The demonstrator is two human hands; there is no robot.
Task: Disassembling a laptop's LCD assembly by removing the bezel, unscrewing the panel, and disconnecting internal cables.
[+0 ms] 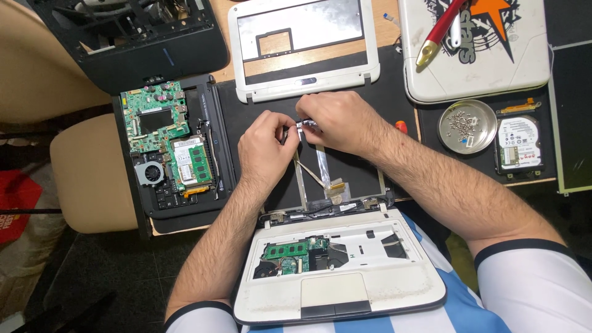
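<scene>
A small white laptop [340, 290] lies opened up near me, its green circuit board and memory module [287, 251] exposed. Its lid back [345, 166] lies flat on the desk with ribbon cables [320, 169] running across it. My left hand [265, 148] and my right hand [336, 120] meet above the lid, both pinching a small silver connector part [303, 125] at the top end of a cable. Most of that part is hidden by my fingers.
A white screen bezel [370, 55] lies beyond my hands. Left is a black laptop base with a green board [163, 132] and fan. Right are a metal dish of screws [467, 126], a hard drive [519, 143], and a white laptop lid [475, 61] with a red tool [439, 31].
</scene>
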